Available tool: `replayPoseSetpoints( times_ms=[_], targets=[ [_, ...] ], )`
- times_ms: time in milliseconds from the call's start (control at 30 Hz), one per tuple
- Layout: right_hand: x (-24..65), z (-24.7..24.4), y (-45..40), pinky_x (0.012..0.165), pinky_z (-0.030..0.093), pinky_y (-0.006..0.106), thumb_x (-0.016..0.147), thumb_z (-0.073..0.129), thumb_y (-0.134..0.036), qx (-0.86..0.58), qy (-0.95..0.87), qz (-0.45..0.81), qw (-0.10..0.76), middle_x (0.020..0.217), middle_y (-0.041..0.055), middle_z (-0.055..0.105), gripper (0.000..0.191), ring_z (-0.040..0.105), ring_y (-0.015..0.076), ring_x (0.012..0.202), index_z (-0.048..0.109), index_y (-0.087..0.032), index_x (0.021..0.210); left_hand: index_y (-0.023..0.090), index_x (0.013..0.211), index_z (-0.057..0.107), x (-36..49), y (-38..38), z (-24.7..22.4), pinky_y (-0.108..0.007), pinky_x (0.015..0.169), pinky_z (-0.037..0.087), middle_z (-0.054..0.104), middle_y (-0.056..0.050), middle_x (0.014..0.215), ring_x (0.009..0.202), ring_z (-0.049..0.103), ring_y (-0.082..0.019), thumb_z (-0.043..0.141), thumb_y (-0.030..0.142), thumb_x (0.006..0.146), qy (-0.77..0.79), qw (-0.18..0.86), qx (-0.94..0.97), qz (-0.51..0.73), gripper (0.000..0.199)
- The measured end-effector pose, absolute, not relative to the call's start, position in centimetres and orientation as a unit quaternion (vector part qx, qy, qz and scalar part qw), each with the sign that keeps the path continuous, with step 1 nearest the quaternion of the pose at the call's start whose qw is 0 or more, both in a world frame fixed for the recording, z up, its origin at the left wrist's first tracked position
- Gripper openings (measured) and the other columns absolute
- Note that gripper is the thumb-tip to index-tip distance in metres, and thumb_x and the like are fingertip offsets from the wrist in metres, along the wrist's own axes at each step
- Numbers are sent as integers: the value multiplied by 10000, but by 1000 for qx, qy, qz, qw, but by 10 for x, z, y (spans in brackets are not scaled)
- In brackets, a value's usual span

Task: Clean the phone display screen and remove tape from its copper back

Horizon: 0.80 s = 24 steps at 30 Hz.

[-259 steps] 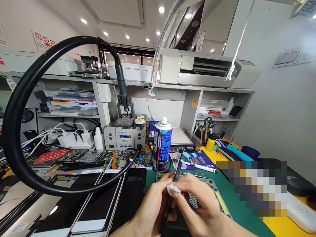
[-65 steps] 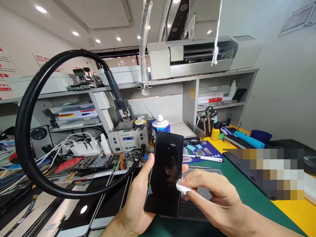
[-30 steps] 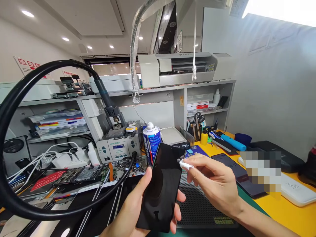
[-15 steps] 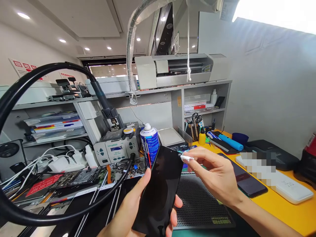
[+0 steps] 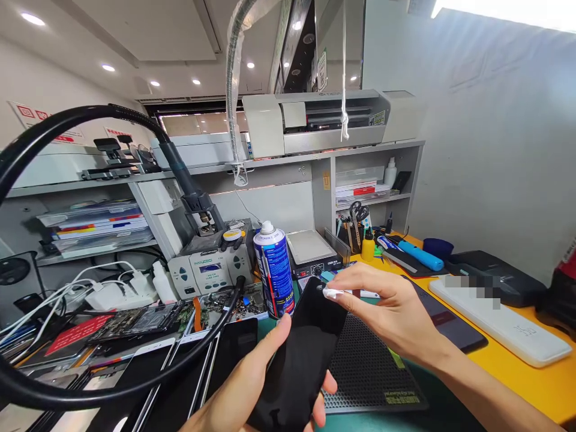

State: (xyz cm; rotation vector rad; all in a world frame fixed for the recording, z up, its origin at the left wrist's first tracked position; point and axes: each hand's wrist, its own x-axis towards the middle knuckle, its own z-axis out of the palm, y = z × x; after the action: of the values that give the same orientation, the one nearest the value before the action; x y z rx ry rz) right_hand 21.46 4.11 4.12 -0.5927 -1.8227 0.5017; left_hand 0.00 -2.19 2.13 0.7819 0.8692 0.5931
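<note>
A black smartphone lies tilted in my left hand, with the thumb along its left edge and the fingertips wrapped round the right edge. My right hand pinches a small white wipe between thumb and fingers. That wipe touches the phone's top edge, near the upper right corner. Beneath the phone is a black perforated mat on a green work mat. A blue spray can with a white cap stands just behind the phone.
A black hose loops across the left side from a grey soldering station. Several phones and circuit boards cover the left bench. On the right lie another phone, a white power bank and a black case.
The phone has shifted slightly down and right with my left hand. My right hand has moved the wipe a little left along the phone's top edge. The view has shifted slightly.
</note>
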Motion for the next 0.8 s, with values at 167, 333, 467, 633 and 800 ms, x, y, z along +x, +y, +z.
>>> replayPoseSetpoints(
  times_ms=[167, 333, 467, 633, 800],
  targets=[
    [210, 40, 40, 750, 551, 308, 861, 711, -202, -239, -771, 200, 555, 871, 47, 758, 67, 688, 188, 817, 770, -222, 885, 50, 881, 757, 4, -24, 15, -237, 593, 395, 638, -109, 711, 579, 506, -137, 326, 809, 814, 435, 789, 352, 252, 876],
    [209, 47, 39, 672, 531, 295, 808, 756, -322, -319, -681, 339, 565, 862, 60, 763, 134, 671, 193, 765, 788, -198, 849, 71, 850, 769, 10, -30, 12, -251, 644, 427, 651, -106, 727, 623, 535, -155, 359, 809, 806, 443, 794, 329, 255, 846],
    [217, 51, 47, 589, 498, 268, 777, 771, -413, -338, -623, 424, 564, 732, 27, 707, 252, 584, 139, 615, 765, -171, 847, 7, 842, 760, 10, -28, 11, -209, 550, 382, 614, -105, 702, 601, 530, -137, 363, 841, 774, 447, 802, 328, 221, 926],
    [223, 55, 53, 589, 468, 261, 768, 779, -416, -338, -615, 475, 531, 714, 13, 650, 267, 529, 118, 606, 747, -155, 812, -15, 857, 748, 7, -19, 6, -229, 549, 394, 599, -104, 697, 564, 493, -135, 284, 931, 680, 417, 835, 308, 184, 1068],
    [225, 55, 50, 604, 463, 256, 764, 795, -370, -327, -637, 492, 495, 727, 18, 669, 213, 545, 124, 639, 750, -165, 794, -8, 858, 735, 6, -18, 4, -226, 567, 381, 595, -100, 697, 557, 489, -128, 270, 909, 707, 388, 850, 304, 186, 1039]
  ],
)
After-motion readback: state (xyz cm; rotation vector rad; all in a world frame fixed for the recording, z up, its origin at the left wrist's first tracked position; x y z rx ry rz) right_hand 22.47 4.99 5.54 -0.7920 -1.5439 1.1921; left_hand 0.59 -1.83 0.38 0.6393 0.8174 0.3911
